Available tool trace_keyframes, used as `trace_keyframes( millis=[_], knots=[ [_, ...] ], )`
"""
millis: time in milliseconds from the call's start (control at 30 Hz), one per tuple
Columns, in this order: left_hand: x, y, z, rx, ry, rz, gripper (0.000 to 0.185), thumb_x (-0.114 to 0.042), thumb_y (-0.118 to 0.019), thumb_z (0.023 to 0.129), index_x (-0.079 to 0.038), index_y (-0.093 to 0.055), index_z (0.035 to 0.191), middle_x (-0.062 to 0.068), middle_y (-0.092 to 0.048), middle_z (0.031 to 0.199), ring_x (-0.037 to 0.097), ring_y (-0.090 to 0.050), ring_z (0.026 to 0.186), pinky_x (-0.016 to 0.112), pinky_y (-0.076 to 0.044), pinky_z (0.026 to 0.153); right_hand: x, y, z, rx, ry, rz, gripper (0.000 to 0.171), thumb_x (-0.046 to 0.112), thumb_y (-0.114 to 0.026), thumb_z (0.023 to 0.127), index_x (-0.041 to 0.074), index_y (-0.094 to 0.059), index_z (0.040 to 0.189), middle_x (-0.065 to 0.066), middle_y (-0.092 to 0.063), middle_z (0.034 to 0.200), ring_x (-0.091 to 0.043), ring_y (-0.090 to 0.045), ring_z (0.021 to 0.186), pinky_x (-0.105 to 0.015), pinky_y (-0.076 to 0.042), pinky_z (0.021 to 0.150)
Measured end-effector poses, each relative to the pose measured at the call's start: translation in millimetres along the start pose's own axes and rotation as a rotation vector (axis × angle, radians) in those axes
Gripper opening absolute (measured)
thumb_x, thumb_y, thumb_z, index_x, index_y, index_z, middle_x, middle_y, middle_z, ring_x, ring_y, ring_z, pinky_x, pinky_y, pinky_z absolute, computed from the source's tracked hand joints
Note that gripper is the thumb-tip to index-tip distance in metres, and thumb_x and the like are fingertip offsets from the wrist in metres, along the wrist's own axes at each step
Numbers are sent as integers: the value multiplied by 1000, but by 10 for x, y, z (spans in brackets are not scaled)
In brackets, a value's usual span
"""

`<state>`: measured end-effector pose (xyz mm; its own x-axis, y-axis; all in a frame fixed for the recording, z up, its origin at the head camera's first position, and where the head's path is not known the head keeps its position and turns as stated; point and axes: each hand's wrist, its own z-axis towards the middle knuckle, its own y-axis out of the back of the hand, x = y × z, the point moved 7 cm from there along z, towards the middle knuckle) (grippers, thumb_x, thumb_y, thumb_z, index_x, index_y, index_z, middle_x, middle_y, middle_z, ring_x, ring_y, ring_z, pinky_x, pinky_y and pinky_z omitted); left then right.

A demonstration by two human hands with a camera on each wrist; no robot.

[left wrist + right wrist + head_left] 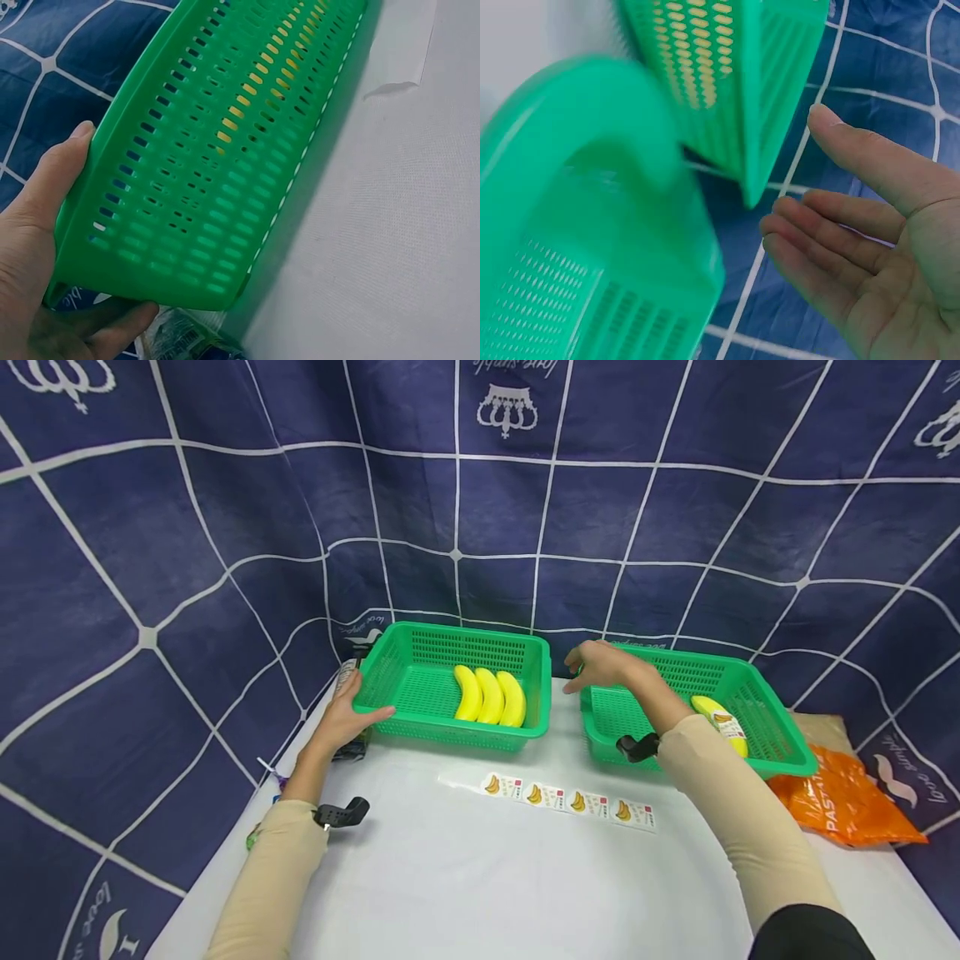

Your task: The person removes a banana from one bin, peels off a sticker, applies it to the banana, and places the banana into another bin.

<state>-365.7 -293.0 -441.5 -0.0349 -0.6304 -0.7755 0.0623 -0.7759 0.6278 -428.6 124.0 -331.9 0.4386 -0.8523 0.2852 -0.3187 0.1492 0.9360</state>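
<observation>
The left green basket (420, 693) sits on the white tabletop (480, 877) toward its far side, and my left hand (347, 717) grips its near left corner: in the left wrist view my thumb (52, 176) lies along the rim while my other fingers (112, 326) curl under the base. Three yellow bananas (491, 696) lie side by side inside it, against its right wall. Just to the right, apart from it by a narrow gap, stands the right green basket (765, 710), holding one banana with a label (722, 720) near its right side. My right hand (600, 665) hovers over that basket's far left corner, and the right wrist view shows my palm open, fingers (832, 247) loose and slightly bent, grasping nothing, with the basket's rim close beside them but not touching. In front of the baskets a strip of banana stickers (566, 799) lies flat on the tabletop. An orange plastic bag (843, 802) rests at the right edge, beside the right basket, and a small dark packet (351, 743) lies under my left wrist. Blue patterned cloth (225, 527) hangs all around
</observation>
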Motion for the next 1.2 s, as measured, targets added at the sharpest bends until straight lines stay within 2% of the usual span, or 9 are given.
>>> trace_keyframes(
  millis=[233, 367, 467, 600, 700, 867, 1200],
  knots=[
    [-7, -2, -4, 2, -1, -8, 113, -55, -73, 81, -12, -1, 157, 4, 7, 166, 39, 1, 152, 65, -13, 118, 298, 21, 278, 4, 57, -7, 64, 30, -76, 84, -2, -54, 135, -19, -64, 128, -32, -60, 118, -43, -53, 96],
    [-15, -7, -6, 2, 2, -23, 113, -54, -73, 81, -14, 0, 157, 4, 7, 166, 37, 2, 152, 64, -12, 119, 454, 1, 470, 12, 95, -19, 62, 32, -77, 84, -1, -57, 133, -18, -64, 129, -31, -59, 120, -46, -46, 106],
    [-7, -18, -20, 4, 10, -38, 113, -54, -73, 81, -15, 0, 157, 2, 7, 166, 36, 2, 152, 64, -13, 119, 565, -62, 608, 28, 101, -22, 62, 33, -77, 84, 0, -58, 133, -17, -63, 130, -31, -59, 121, -45, -45, 107],
    [12, -24, -33, 7, 14, -42, 112, -54, -73, 81, -13, -2, 158, 1, 6, 166, 37, 1, 152, 65, -14, 119, 678, -174, 767, 60, 95, -31, 63, 34, -76, 84, 2, -57, 134, -16, -63, 130, -29, -60, 118, -40, -52, 99],
    [4, -14, -28, 6, 8, -32, 111, -53, -73, 82, -13, -2, 158, 1, 6, 166, 37, 1, 152, 65, -14, 118, 744, -212, 878, 69, 84, -49, 62, 35, -77, 83, 3, -58, 133, -13, -65, 127, -27, -60, 117, -38, -53, 98],
    [-27, -25, -8, 6, -11, -24, 110, -53, -72, 82, -13, -2, 158, 4, 5, 166, 37, 1, 152, 65, -13, 118, 791, -260, 1029, 83, 56, -77, 62, 35, -77, 83, 3, -59, 133, -11, -64, 128, -26, -59, 118, -37, -52, 99],
    [-14, -57, -41, 4, 7, -25, 111, -54, -73, 81, -16, -2, 158, 2, 6, 166, 37, 2, 152, 68, -14, 117, 781, -389, 1244, 124, 10, -81, 60, 34, -77, 84, 5, -59, 133, -10, -60, 136, -26, -58, 121, -38, -53, 98]
  ],
)
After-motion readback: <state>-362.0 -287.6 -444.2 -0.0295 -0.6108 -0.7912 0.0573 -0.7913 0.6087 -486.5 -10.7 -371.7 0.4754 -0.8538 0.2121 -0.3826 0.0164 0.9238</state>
